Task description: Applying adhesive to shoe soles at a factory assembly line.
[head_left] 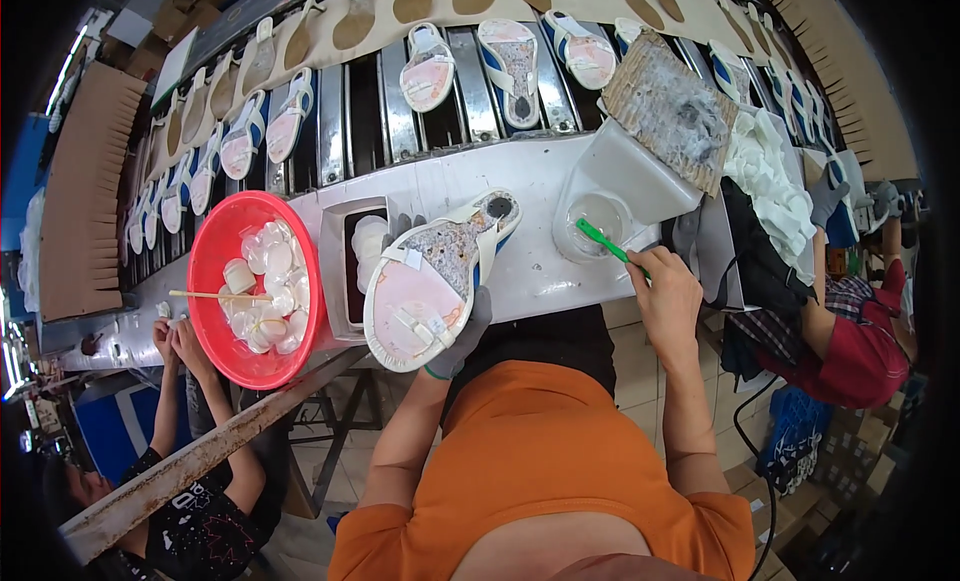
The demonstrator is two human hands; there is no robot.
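My left hand (pixel 468 339), in a grey glove, grips a white sandal (pixel 420 291) from beneath and along its edge. The sandal's underside faces up, with a pink insert at the broad end and a speckled grey stretch near the narrow end. Bare, my right hand (pixel 665 299) pinches a green-handled brush (pixel 612 244). Its far end reaches into a round, clear cup (pixel 572 243) on the white worktop (pixel 525 246); the tip is hard to make out.
A red basin (pixel 203 266) of round white pieces stands left, beside a white box (pixel 333 251). Behind is a roller conveyor (pixel 360 116) with several sandals. A stained board (pixel 675 111) leans over a white bin (pixel 650 181). Co-workers' hands (pixel 172 336) are left; another person (pixel 850 336) is right.
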